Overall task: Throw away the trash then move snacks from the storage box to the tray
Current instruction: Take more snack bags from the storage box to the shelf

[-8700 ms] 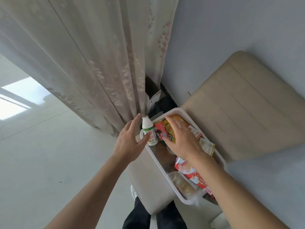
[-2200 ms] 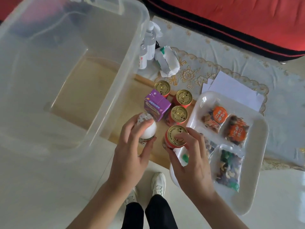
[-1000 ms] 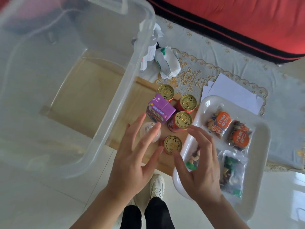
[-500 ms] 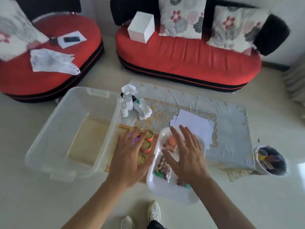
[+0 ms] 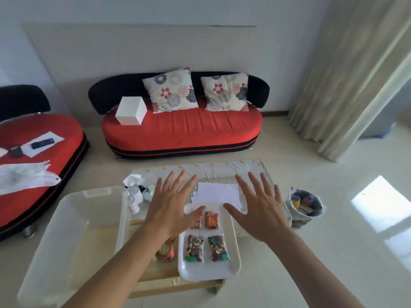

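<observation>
- Closest to me, a low wooden table (image 5: 155,277) carries the clear storage box (image 5: 55,221) on its left and the white tray (image 5: 209,273) on its right; a red can (image 5: 167,252) stands just beside the tray.
- Four snack packets (image 5: 194,248) lie in the tray, two by two.
- Above these, the left hand (image 5: 171,210) and the right hand (image 5: 260,215) are held out palms down, fingers straight and spread wide, gripping nothing; the left thumb overlaps the tray's far corner in my view.
- Past the hands lie white papers (image 5: 218,192) on an embroidered cloth (image 5: 222,170); a spray bottle (image 5: 134,197) stands by the box.
- On the floor to the right, a trash bin (image 5: 304,206) holds rubbish.
- Farthest back, a red sofa (image 5: 182,132) bears a white carton (image 5: 131,111) and two floral cushions (image 5: 171,91).
</observation>
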The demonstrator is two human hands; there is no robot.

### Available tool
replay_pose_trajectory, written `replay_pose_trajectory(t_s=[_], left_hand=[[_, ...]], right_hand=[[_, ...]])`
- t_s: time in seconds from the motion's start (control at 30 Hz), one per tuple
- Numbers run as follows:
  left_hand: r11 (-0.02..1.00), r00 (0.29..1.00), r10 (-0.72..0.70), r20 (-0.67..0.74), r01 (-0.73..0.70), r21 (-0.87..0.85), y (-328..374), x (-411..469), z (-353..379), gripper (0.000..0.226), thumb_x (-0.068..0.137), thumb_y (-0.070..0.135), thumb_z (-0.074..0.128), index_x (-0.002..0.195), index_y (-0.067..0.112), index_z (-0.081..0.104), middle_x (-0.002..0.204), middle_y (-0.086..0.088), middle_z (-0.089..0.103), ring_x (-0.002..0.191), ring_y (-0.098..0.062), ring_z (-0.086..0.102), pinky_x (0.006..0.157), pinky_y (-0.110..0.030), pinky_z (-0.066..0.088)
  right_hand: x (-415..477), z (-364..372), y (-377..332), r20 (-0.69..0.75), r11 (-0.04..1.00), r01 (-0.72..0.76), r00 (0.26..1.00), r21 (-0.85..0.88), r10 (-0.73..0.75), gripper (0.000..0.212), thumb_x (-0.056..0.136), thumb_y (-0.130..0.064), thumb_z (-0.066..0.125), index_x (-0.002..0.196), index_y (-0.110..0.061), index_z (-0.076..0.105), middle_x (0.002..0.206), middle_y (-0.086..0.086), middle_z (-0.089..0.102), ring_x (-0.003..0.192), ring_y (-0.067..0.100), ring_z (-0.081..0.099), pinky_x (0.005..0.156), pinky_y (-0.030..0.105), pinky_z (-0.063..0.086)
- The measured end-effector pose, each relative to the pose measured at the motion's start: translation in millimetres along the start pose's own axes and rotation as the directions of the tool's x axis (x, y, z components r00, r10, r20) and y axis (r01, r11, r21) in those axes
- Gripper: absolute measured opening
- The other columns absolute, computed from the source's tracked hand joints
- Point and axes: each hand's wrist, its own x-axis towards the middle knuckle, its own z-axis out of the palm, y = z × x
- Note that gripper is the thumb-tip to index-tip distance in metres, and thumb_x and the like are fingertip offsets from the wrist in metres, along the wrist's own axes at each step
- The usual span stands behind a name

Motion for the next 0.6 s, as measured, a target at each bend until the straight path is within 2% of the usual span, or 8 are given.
replay_pose_trajectory(t_s=[0.1,0.2,0.33,0.43,0.6], left_hand=[[0.997,0.996,0.072,0.051,-0.072,0.010,16.8,-3.0,-15.8,0.095,0.085,0.090,0.018,0.163,0.042,-0.008,0.172,0.004,-0.013,0.160,-0.024,-0.014,0.128,-0.053,-0.007],[0.986,0.984,0.164,0.073,-0.165,0.010,35.6,-11.3,-27.2,0.096,0.087,0.090,0.021,0.163,0.040,-0.007,0.173,0.003,-0.011,0.160,-0.023,-0.012,0.129,-0.054,-0.005],[0.958,0.954,0.285,0.090,-0.285,-0.011,66.8,-18.6,-35.1,0.098,0.085,0.091,0.021,0.164,0.039,-0.006,0.174,0.002,-0.005,0.160,-0.024,-0.007,0.129,-0.053,-0.002],[0.921,0.917,0.389,0.087,-0.386,-0.053,104.4,-25.1,-37.0,0.103,0.077,0.091,0.013,0.164,0.039,-0.005,0.174,0.000,-0.001,0.161,-0.023,-0.004,0.129,-0.052,0.000],[0.819,0.821,0.566,0.066,-0.552,-0.157,189.9,-45.8,-38.8,0.104,0.073,0.089,0.015,0.164,0.040,-0.002,0.174,0.000,0.005,0.160,-0.022,-0.001,0.130,-0.048,-0.002]], right_hand=[[-28.2,-15.5,5.1,-0.030,0.995,-0.096,0.995,-0.006,0.095,0.092,0.083,-0.088,0.017,0.160,-0.041,0.002,0.171,-0.001,0.003,0.157,0.026,-0.009,0.125,0.057,0.003],[-60.6,-26.5,8.3,-0.050,0.981,-0.196,0.979,-0.003,0.196,0.093,0.081,-0.089,0.017,0.159,-0.042,0.001,0.170,-0.002,0.004,0.157,0.026,-0.008,0.125,0.057,0.005],[-114.0,-42.5,11.9,-0.129,0.949,-0.314,0.942,-0.015,0.310,0.092,0.082,-0.088,0.022,0.159,-0.039,0.011,0.168,0.000,0.017,0.157,0.027,0.005,0.125,0.054,0.012],[-162.1,-56.4,20.9,-0.153,0.916,-0.401,0.907,-0.024,0.393,0.090,0.081,-0.085,0.025,0.158,-0.039,0.017,0.167,-0.002,0.019,0.156,0.026,0.007,0.125,0.053,0.013],[-245.3,-82.8,52.1,-0.190,0.817,-0.576,0.805,-0.023,0.563,0.090,0.081,-0.083,0.025,0.159,-0.038,0.014,0.169,0.000,0.016,0.157,0.028,0.007,0.125,0.054,0.012]])
